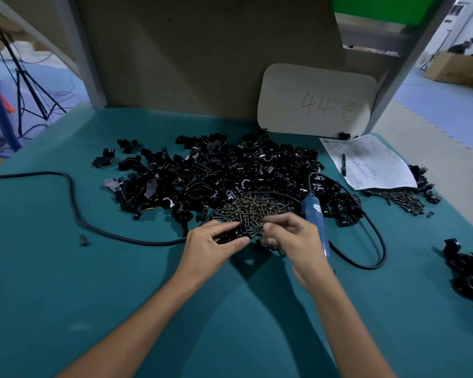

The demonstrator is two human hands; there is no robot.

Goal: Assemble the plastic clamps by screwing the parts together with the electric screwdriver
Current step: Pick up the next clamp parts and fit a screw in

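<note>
A big heap of black plastic clamp parts (216, 170) lies mid-table, with a pile of brass screws (253, 207) at its near edge. My left hand (213, 244) grips a black clamp piece (238, 231) just in front of the screws. My right hand (292, 238) has the blue electric screwdriver (316, 222) tucked along its outer side while its fingertips pinch at a small part beside the clamp piece; the part itself is too small to make out. The screwdriver's black cable (377, 241) loops to the right.
A thick black cable (74, 208) curves over the green table (120, 296) on the left. A paper form with a pen (366, 162) lies back right, over more screws (404, 199). More black clamps (470, 271) sit at the right edge. A card marked 44 (316, 100) leans against the back board.
</note>
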